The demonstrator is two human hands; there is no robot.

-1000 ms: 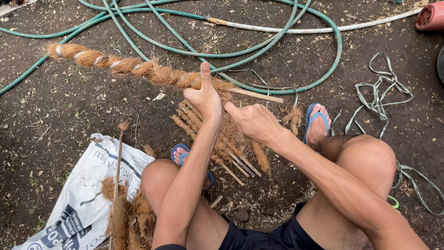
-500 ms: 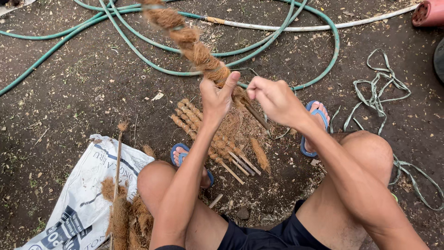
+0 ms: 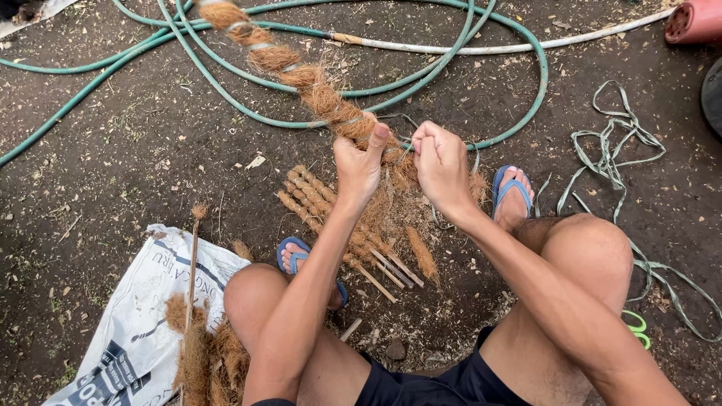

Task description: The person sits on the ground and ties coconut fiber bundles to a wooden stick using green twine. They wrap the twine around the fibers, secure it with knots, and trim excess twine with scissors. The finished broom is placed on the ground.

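A long stick wrapped in brown coconut fibre (image 3: 301,71) slants from the top left down to my hands. My left hand (image 3: 359,167) grips its lower end, thumb raised. My right hand (image 3: 440,165) is closed beside it, pinching a thin pale strand at the fibre's end. Below my hands, several finished fibre-wrapped sticks (image 3: 331,218) lie side by side on the dirt between my feet, with loose fibre around them.
A green hose (image 3: 481,143) loops across the dirt behind. A white printed sack (image 3: 143,301) with loose fibre (image 3: 203,353) and a thin stick lies at the left. Grey-green strapping (image 3: 617,143) lies at the right, a red pot (image 3: 696,21) in the corner. I wear blue sandals (image 3: 511,188).
The fibre-wrapped stick has swung from lying nearly level to pointing up and left. My right hand has closed on the strand near the stick's end.
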